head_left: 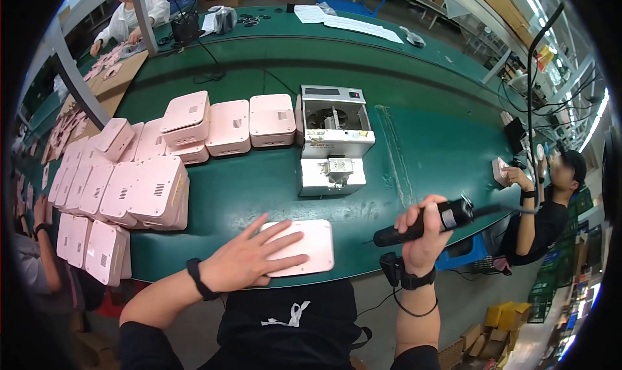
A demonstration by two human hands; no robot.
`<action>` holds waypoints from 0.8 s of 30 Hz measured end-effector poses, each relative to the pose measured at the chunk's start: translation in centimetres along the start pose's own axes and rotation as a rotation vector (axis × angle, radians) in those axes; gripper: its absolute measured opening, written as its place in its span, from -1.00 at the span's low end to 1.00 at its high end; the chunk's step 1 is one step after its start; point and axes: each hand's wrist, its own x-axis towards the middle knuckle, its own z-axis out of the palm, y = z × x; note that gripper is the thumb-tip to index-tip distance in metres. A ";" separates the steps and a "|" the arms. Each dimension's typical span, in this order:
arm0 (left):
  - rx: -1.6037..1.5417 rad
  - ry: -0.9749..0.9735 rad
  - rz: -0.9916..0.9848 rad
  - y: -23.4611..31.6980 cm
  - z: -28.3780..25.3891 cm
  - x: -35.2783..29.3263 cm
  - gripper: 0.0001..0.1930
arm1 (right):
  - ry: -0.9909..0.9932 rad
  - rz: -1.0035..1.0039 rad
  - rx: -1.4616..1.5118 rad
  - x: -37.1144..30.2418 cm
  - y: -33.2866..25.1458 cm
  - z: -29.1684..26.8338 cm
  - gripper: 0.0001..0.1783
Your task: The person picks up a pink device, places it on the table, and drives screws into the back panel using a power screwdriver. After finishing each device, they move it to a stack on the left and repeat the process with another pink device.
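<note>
My left hand [241,261] lies with fingers spread over a pale pink plastic case [319,245] at the table's near edge. The fingers cover the case's left part; its rounded right side shows. To the right, my right hand [422,235] is wrapped round a black electric screwdriver [456,214], held above the table. The screwdriver's narrow tip points left, apart from the case, and a cable runs from its back end to the right. Beyond the case stands a grey and white screw feeder [337,143].
Many similar pink cases [155,188] are stacked at left and behind, on the green table [259,195]. One co-worker [564,175] sits at right holding a pink case; another [139,13] works at far left. A third person's arm [45,247] shows at the left edge. A black cable [531,78] hangs at right.
</note>
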 end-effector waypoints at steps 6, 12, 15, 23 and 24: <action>-0.265 0.286 -0.031 -2.2 1.9 4.2 -0.15 | -0.092 -0.185 0.174 3.4 -4.6 6.1 -0.73; -0.660 0.210 -0.129 -3.1 1.9 3.3 -0.18 | -0.171 -0.216 0.046 7.1 -3.7 11.1 -0.71; -0.509 0.348 -0.207 -3.2 3.2 3.2 -0.15 | -0.172 -0.258 -0.145 8.3 -2.9 12.4 -0.71; -0.531 0.411 -0.216 -3.8 3.4 3.1 -0.13 | -0.221 -0.075 -0.011 6.3 -3.2 9.8 -0.69; -0.542 0.405 -0.224 -3.8 3.5 3.1 -0.13 | -0.223 -0.067 -0.005 5.8 -3.2 9.5 -0.69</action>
